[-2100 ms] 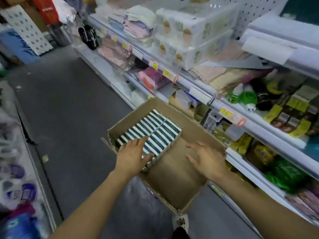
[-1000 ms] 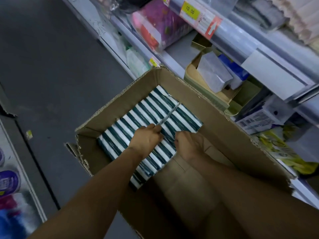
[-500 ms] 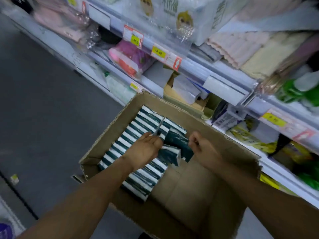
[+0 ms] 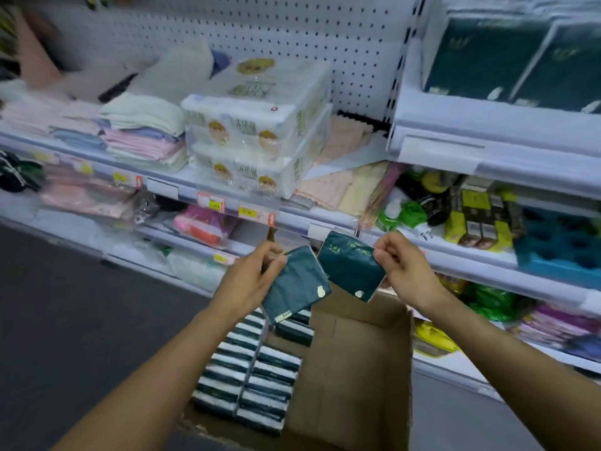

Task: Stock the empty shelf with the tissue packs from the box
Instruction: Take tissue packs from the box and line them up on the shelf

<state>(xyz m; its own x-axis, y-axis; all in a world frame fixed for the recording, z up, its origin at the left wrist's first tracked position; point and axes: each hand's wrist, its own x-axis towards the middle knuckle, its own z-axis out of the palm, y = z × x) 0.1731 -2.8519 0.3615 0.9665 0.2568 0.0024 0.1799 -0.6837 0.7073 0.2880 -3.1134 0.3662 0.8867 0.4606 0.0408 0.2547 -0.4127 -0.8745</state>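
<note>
At the bottom centre of the frame the box [image 4: 351, 369] sits open, with rows of packs [image 4: 247, 382] filling its left side on edge and its right side bare cardboard. Just above it, mid-frame, the left hand [image 4: 250, 281] is closed around the left edge of one dark green pack [image 4: 296, 288], and the right hand [image 4: 403, 271] pinches the right edge of a second pack [image 4: 349, 266] between thumb and fingers. The two packs hang tilted, their inner corners close or just overlapping.

For a clean placement, I would shift each grip from the edge to the body of the pack, since the soft wrap may slip. Then turn both upright, faces forward. At upper right a shelf [image 4: 487, 131] holds like green packs [image 4: 481, 56], probably the target; any free space there is not visible.
</note>
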